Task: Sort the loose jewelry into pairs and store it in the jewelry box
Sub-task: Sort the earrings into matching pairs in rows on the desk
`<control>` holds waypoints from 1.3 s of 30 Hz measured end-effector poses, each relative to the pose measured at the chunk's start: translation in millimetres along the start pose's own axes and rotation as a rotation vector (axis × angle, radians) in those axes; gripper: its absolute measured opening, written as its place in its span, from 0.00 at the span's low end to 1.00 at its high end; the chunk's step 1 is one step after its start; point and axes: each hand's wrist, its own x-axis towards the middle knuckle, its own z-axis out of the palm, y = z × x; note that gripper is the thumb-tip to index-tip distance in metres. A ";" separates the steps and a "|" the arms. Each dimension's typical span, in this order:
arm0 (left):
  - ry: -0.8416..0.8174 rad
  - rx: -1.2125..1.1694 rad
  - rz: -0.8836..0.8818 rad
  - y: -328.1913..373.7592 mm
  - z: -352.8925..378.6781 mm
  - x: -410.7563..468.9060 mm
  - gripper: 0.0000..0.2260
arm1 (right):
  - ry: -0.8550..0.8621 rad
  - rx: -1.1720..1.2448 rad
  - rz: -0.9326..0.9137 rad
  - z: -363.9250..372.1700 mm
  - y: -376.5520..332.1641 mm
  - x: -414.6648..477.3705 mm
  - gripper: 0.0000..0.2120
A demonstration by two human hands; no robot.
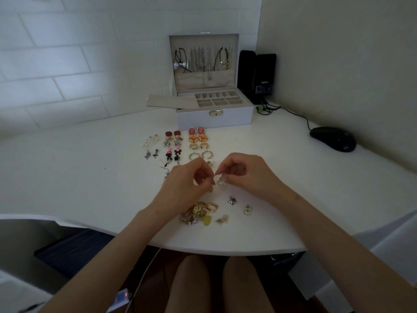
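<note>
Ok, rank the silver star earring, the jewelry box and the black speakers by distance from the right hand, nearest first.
1. silver star earring: beside the right hand, toward the person.
2. jewelry box: farther back, mid-table.
3. black speakers: behind the box, by the wall.

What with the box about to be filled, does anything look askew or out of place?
The flat tray sits crooked on the jewelry box, overhanging its left side. By the table edge, a heap of jewelry lies unsorted, unlike the paired rows behind.
</note>
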 end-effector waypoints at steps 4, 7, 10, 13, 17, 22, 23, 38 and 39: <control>-0.012 0.013 -0.027 -0.6 -0.4 1.0 0.03 | 0.012 0.040 0.013 -1.0 -0.2 -0.1 0.09; -0.022 0.032 -0.035 -1.0 0.1 1.5 0.03 | 0.009 0.029 0.011 -1.2 -1.1 -0.9 0.10; -0.022 0.064 -0.037 -2.0 0.1 1.8 0.03 | 0.000 0.049 0.038 -0.9 -0.2 -0.4 0.07; -0.032 0.084 -0.038 -2.4 0.1 1.8 0.03 | -0.013 0.075 0.064 0.2 0.4 0.1 0.05; -0.018 0.086 -0.034 -1.5 -1.0 0.7 0.04 | -0.005 0.089 0.069 0.6 0.4 0.9 0.06; 0.052 -0.005 -0.071 -4.8 -12.5 0.0 0.04 | -0.014 0.107 0.048 8.9 -7.0 7.7 0.07; 0.066 -0.031 -0.078 -6.2 -16.1 -0.2 0.04 | -0.027 0.097 0.038 11.6 -10.2 10.2 0.07; 0.245 -0.007 -0.287 -83.7 -93.6 2.9 0.01 | -0.140 -0.149 -0.058 77.4 -55.5 106.5 0.08; 0.234 0.015 -0.290 -89.3 -94.3 3.9 0.01 | -0.162 -0.168 -0.064 82.9 -56.6 110.0 0.08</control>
